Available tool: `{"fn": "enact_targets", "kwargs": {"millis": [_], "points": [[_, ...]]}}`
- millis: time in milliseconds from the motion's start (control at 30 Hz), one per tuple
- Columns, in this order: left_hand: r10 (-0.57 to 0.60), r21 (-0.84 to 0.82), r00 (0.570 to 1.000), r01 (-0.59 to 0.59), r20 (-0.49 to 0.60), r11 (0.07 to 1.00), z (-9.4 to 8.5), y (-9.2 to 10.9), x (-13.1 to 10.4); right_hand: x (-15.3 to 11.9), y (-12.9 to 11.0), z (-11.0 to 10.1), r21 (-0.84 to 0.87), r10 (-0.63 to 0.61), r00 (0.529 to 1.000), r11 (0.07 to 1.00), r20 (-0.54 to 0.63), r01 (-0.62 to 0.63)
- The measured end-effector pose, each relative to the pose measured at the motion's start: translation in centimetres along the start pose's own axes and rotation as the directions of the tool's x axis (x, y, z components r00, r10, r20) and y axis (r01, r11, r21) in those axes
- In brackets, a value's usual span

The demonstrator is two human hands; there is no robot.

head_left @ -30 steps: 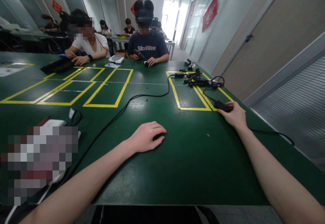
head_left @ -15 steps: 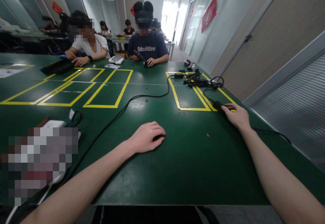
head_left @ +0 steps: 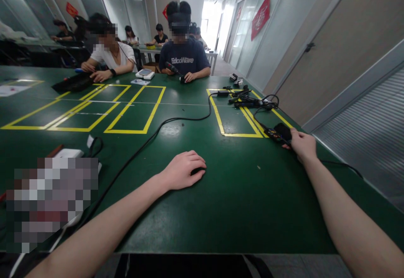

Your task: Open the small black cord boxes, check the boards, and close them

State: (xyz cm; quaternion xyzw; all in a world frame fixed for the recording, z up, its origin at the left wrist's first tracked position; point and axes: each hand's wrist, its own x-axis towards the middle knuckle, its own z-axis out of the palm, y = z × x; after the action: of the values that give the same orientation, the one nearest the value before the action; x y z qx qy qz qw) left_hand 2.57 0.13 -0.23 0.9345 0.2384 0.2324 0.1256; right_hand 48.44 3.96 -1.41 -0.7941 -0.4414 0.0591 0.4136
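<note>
My left hand rests on the green table with its fingers loosely bent and thumb apart. The gap beneath its fingers is dark, and I see no object held there. At the table's right side, my right hand grips a flat black cabled device, whose exact kind I cannot make out. Small coloured marks show on its face, and it is tilted just above the table. Part of it is hidden behind my fingers. A thin black cord runs from it toward a heap of black cables.
Yellow tape outlines mark the green table. A long black cable crosses it beside my left arm. Small black-and-white items lie past the heap. Opposite sit a person in a dark shirt and another in white.
My right hand has turned the black device, so its marked face shows, and moved slightly right and toward me. The left hand stays in place.
</note>
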Motion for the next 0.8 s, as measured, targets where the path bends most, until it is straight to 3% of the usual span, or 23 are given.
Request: {"fn": "enact_targets", "kwargs": {"millis": [133, 300, 367, 433, 567, 800], "points": [[-0.012, 0.002, 1.0, 0.012, 0.019, 1.0, 0.2, -0.1, 0.0, -0.5, -0.6, 0.2, 0.08, 0.171, 0.985, 0.983, -0.024, -0.168], [-0.006, -0.016, 1.0, 0.006, 0.009, 1.0, 0.0, -0.2, 0.0, -1.0, -1.1, 0.0, 0.1, 0.2, 0.979, 0.975, -0.028, -0.196], [-0.004, -0.022, 1.0, 0.004, 0.002, 1.0, 0.0, -0.1, 0.0, -1.0, -1.0, -0.1, 0.038, 0.135, 0.99, 0.99, -0.04, -0.134], [-0.005, -0.026, 1.0, 0.005, 0.001, 1.0, 0.0, -0.1, 0.0, -0.9, -0.7, -0.2, -0.077, -0.005, 0.999, 0.997, -0.045, 0.002], [-0.015, -0.029, 1.0, 0.016, 0.012, 0.999, 0.0, -0.1, 0.0, -0.3, -0.1, 0.0, -0.189, -0.237, 0.972, 0.954, -0.007, 0.231], [-0.024, -0.029, 1.0, 0.025, 0.017, 0.999, 0.0, -0.2, 0.0, 1.0, 1.5, 0.2, -0.192, -0.282, 0.952, 0.947, -0.118, 0.256]]}}
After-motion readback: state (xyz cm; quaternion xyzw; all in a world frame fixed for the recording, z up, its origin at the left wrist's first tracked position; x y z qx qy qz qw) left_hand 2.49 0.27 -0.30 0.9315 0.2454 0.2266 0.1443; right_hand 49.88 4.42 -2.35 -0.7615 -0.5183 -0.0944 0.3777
